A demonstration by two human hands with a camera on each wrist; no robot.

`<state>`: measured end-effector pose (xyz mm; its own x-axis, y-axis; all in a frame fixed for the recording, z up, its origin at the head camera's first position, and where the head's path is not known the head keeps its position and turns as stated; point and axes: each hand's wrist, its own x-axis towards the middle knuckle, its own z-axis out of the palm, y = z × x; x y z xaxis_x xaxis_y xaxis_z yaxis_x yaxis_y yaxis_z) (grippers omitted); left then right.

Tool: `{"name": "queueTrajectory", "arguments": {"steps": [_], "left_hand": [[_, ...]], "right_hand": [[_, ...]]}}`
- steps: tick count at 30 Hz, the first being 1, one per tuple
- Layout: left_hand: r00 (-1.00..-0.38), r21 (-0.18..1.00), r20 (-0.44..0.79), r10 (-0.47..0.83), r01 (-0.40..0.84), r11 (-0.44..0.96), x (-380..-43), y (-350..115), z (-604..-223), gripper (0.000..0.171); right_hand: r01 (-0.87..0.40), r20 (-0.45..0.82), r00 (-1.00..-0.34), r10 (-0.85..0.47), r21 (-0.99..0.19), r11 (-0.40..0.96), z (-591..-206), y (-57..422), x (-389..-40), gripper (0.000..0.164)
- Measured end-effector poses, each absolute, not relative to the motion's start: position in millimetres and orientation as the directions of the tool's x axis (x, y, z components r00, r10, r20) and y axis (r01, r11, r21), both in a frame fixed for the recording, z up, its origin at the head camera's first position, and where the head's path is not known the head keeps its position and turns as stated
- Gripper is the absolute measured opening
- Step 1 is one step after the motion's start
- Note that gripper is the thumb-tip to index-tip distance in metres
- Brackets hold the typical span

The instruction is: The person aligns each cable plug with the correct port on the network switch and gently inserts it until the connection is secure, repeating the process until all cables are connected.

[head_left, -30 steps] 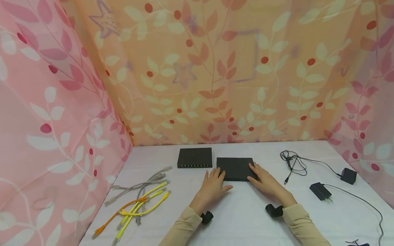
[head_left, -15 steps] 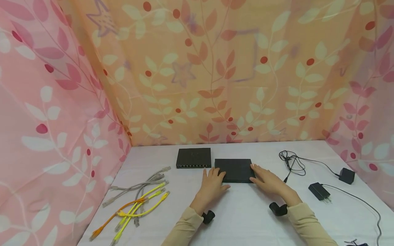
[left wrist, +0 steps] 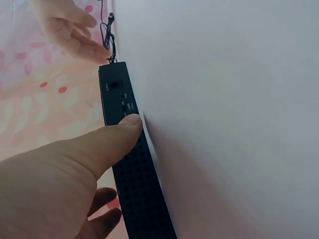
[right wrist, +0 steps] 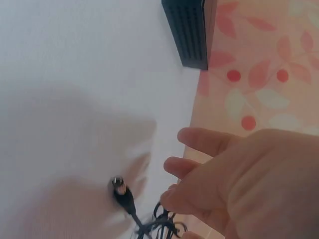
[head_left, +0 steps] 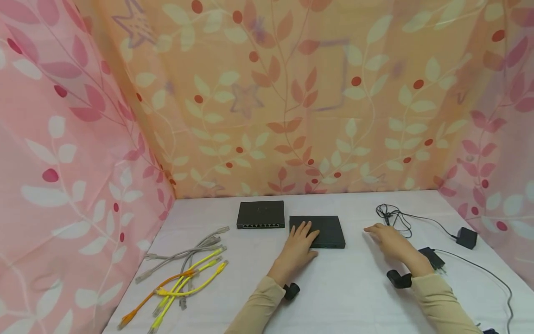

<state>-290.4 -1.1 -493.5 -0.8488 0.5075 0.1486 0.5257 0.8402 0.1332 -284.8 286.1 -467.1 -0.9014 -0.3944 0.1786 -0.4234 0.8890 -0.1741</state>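
My left hand (head_left: pixel 294 250) rests with spread fingers on the top of a flat black box (head_left: pixel 331 228), which looks like a network switch. In the left wrist view the thumb touches the box's edge (left wrist: pixel 117 84), beside a small round power socket. My right hand (head_left: pixel 394 246) is over the table to the right of that box, apart from it, and holds nothing. Below its loosely bent fingers, the right wrist view shows a black barrel plug (right wrist: pixel 123 196) on a thin cord. The cord's coil (head_left: pixel 390 214) lies just beyond the right hand.
A second black network switch (head_left: pixel 260 214), with a row of ports, stands behind and to the left. Grey, yellow (head_left: pixel 208 278) and orange network cables lie at left. Two power adapters (head_left: pixel 466 238) lie at right, one partly hidden by the right arm. Patterned curtains border the white table.
My right hand has left the box's right side and moved right, towards the coiled cord. The left hand has slid further onto the box's top. The box has been drawn slightly nearer.
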Motion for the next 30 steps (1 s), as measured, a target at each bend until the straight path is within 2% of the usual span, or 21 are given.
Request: {"name": "queueTrajectory", "arguments": {"steps": [5, 10, 14, 23, 30], "left_hand": [[-0.840, 0.182, 0.125, 0.529, 0.543, 0.820, -294, 2, -495, 0.062], [-0.830, 0.187, 0.120, 0.544, 0.557, 0.809, -294, 3, -497, 0.062], [-0.823, 0.182, 0.133, 0.552, 0.568, 0.803, -294, 4, -496, 0.063], [-0.836, 0.187, 0.113, 0.537, 0.549, 0.815, -294, 4, -500, 0.064], [-0.826, 0.162, 0.121, 0.551, 0.564, 0.810, -295, 4, -503, 0.063]], "right_hand": [[-0.423, 0.169, -0.904, -0.394, -0.208, 0.882, -467, 302, -288, 0.055], [-0.355, 0.114, -0.935, -0.337, -0.239, 0.904, -469, 313, -291, 0.044], [-0.318, 0.091, -0.948, -0.305, -0.202, 0.926, -472, 319, -291, 0.036], [-0.329, 0.122, -0.943, -0.310, -0.197, 0.923, -477, 326, -293, 0.020], [-0.342, 0.170, -0.934, -0.315, -0.166, 0.925, -482, 329, -294, 0.018]]}}
